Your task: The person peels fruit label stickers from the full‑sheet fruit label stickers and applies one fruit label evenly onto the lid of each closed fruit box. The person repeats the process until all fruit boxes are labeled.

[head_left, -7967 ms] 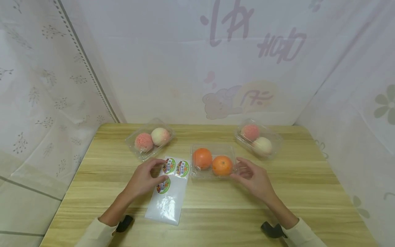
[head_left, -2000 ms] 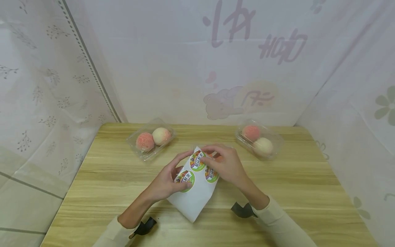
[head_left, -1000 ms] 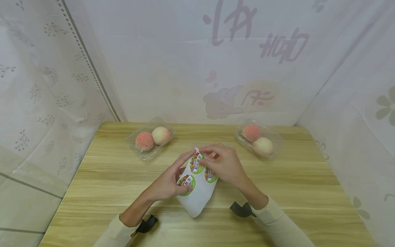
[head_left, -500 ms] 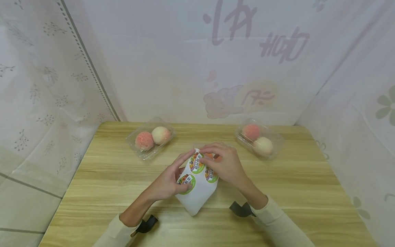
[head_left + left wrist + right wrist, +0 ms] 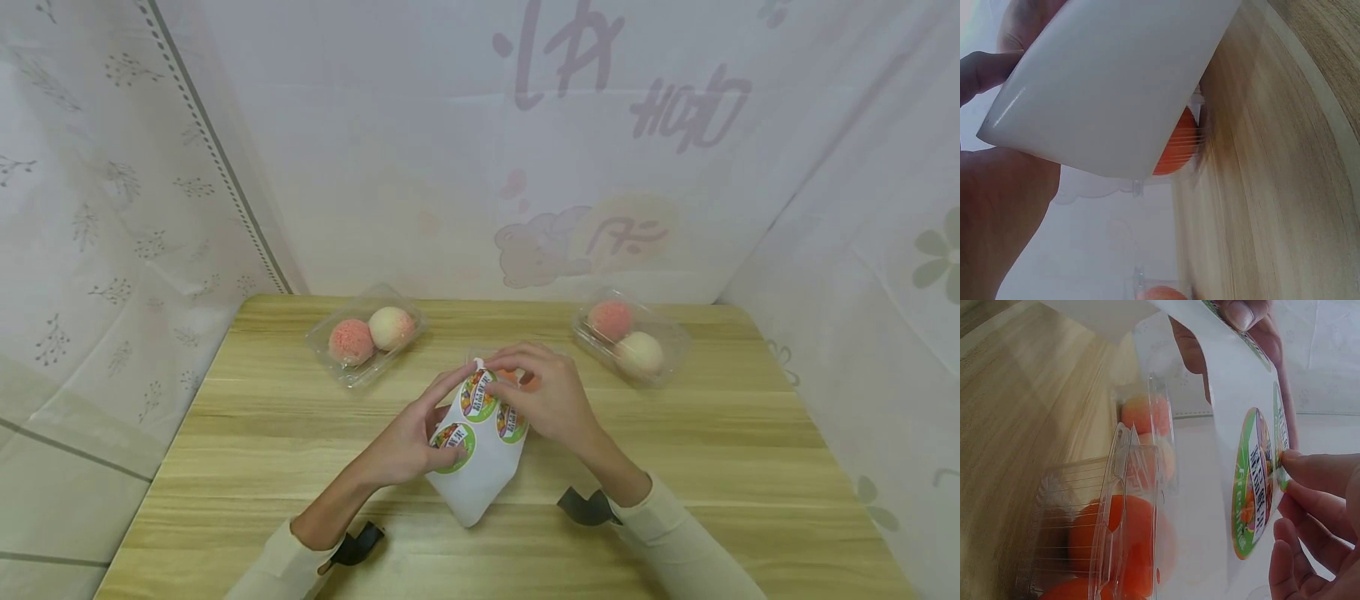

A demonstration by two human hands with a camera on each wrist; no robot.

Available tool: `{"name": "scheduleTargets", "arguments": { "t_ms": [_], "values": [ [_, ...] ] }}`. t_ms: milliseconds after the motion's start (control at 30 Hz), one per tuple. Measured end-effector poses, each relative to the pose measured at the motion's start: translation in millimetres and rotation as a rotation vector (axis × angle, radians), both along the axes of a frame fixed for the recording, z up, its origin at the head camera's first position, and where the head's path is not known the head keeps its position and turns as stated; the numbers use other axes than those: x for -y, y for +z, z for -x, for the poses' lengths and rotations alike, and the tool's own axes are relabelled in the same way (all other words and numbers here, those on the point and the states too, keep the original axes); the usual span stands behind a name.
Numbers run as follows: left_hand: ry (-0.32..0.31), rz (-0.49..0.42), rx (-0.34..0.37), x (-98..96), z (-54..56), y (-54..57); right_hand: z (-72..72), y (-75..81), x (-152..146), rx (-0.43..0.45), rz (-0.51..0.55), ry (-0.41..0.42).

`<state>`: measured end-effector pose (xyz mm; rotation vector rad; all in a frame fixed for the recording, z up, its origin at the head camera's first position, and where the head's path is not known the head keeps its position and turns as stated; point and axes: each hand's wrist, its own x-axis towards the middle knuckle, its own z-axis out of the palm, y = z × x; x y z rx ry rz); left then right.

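A white sheet of round fruit stickers (image 5: 472,487) is held up, bent, over the middle of the table. My left hand (image 5: 401,442) grips its left side, thumb on the front over the lower-left sticker (image 5: 454,450), fingers behind. At the top corner my right hand (image 5: 551,396) pinches the edge by the upper sticker (image 5: 477,398), thumb in front. The right wrist view shows thumb and finger (image 5: 1313,478) at a sticker's edge. A third sticker (image 5: 512,425) lies on the right side. Behind the sheet, a clear plastic box (image 5: 1107,550) holds oranges (image 5: 1132,537), mostly hidden from the head view.
Two more clear boxes stand at the back of the wooden table (image 5: 255,467). The left box (image 5: 352,379) and the right box (image 5: 667,333) each contain a pink ball and a pale one, like peaches. A patterned cloth (image 5: 420,167) hangs behind the table.
Since the oldest frame, the sticker sheet has left the table and come in front of the orange box; my right hand has moved from that box to the sheet. Lately the hands barely move.
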<state>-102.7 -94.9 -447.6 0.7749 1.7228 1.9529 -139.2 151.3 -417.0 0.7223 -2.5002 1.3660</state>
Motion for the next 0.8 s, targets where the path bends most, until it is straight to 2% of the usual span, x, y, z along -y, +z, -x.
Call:
{"name": "scheduleTargets", "arguments": {
  "t_ms": [433,800],
  "values": [
    [-0.002,0.025,-0.005,-1.2,-0.2,-0.6,1.1,-2.2,-0.4,-0.038,0.003,0.009],
    [0.002,0.022,-0.019,-1.1,-1.0,-2.1,0.0,-2.0,1.7,-0.042,-0.02,-0.02]
  ]
}}
